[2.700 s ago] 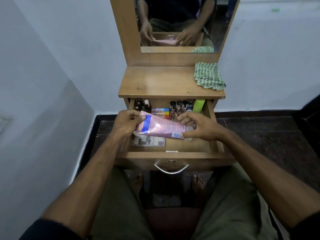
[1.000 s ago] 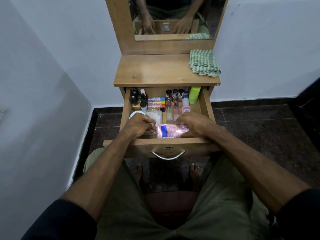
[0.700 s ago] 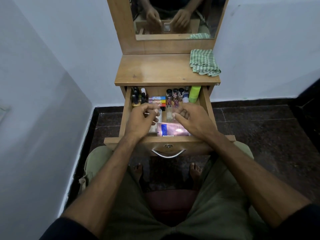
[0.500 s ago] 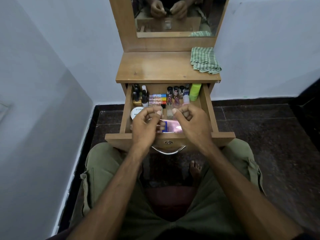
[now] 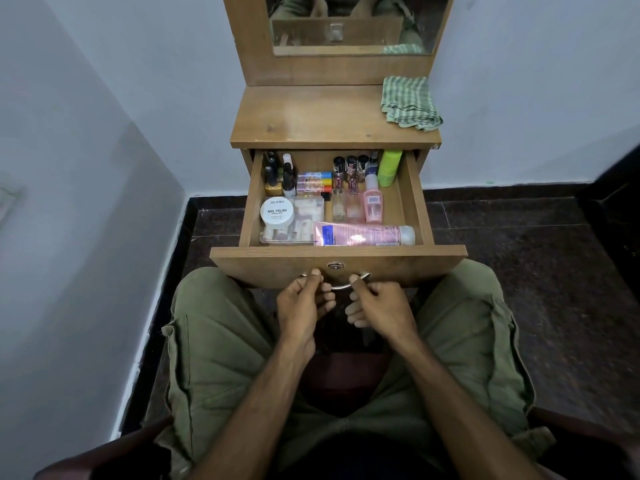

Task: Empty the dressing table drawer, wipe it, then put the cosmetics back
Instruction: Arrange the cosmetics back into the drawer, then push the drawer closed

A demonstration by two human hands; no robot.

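The wooden drawer [image 5: 415, 263] stands pulled out, filled with cosmetics. A pink tube [image 5: 363, 234] lies across its front. Behind it are a white nail polish jar [image 5: 277, 211], a clear case [image 5: 306, 220], a small pink bottle [image 5: 373, 204], a green bottle [image 5: 389, 168] and several dark little bottles [image 5: 351, 166]. My left hand [image 5: 303, 304] and my right hand [image 5: 379, 306] are side by side below the drawer front. Their fingers curl at the metal handle [image 5: 337, 287], one hand at each end.
A folded green checked cloth [image 5: 410, 102] lies at the right back of the dressing table top [image 5: 311, 116], under the mirror [image 5: 346, 26]. White walls close in at left and behind. My knees flank the drawer above a dark tiled floor [image 5: 536, 254].
Both hands set the pink tube down in the drawer's front, let it go, lifted out and dropped to the handle on the drawer front.
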